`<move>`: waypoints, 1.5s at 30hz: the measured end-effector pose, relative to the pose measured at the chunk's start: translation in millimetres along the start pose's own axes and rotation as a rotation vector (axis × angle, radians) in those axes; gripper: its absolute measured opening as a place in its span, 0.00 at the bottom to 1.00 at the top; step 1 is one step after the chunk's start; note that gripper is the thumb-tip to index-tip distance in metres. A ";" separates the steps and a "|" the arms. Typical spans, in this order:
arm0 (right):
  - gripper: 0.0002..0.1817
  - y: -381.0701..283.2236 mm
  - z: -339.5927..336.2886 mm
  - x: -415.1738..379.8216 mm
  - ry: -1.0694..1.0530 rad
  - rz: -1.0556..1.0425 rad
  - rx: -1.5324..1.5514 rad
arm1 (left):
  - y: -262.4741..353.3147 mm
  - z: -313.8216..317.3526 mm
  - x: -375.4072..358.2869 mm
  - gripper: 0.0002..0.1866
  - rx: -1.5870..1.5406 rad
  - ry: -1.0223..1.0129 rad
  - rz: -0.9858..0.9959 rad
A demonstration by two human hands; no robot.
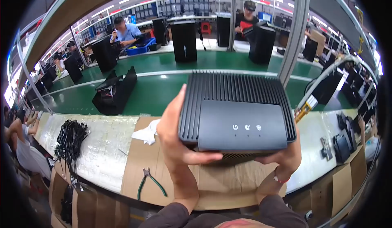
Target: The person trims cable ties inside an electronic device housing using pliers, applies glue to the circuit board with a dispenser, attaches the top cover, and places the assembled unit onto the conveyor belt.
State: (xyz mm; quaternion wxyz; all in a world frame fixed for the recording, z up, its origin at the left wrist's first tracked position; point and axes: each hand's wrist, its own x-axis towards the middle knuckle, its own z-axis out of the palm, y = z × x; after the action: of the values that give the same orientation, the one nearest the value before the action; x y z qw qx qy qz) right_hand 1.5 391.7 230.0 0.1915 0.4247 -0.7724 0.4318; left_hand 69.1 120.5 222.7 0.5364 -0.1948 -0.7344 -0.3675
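A black ribbed appliance housing (241,122) is held up in front of me, its smooth panel with several white icons facing me. My left hand (171,134) grips its left side, thumb along the lower edge and fingers up the side. At the lower right corner my right hand (286,152) holds it; the housing hides most of those fingers. Below lies a cardboard sheet (163,162) with green-handled cutting pliers (147,181) and a crumpled white cloth or tissue (147,133) on it.
Black cables (71,140) are heaped at left. Beyond runs a green conveyor (157,93) carrying an opened black unit (114,90) and upright black housings (183,42). A metal post (296,32) rises at right near a hanging tool (306,107). People (126,34) work across the line.
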 end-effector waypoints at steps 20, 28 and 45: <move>0.59 136.9 75.0 37.9 0.304 -0.279 0.003 | -109.3 96.9 -42.2 0.64 -0.269 0.212 -0.022; 0.51 152.1 80.2 25.8 0.429 -0.307 -0.019 | -132.1 123.5 -29.3 0.60 -0.315 0.342 0.024; 0.33 172.1 127.4 30.7 0.601 0.160 -0.081 | -135.0 148.4 -27.7 0.25 -0.191 0.405 -0.259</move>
State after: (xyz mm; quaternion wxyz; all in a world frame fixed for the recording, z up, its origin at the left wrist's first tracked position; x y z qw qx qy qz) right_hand -148.2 316.8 92.9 0.3934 0.2080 -0.7286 0.5207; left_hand -108.7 146.3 129.4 0.6004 -0.0712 -0.5927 -0.5321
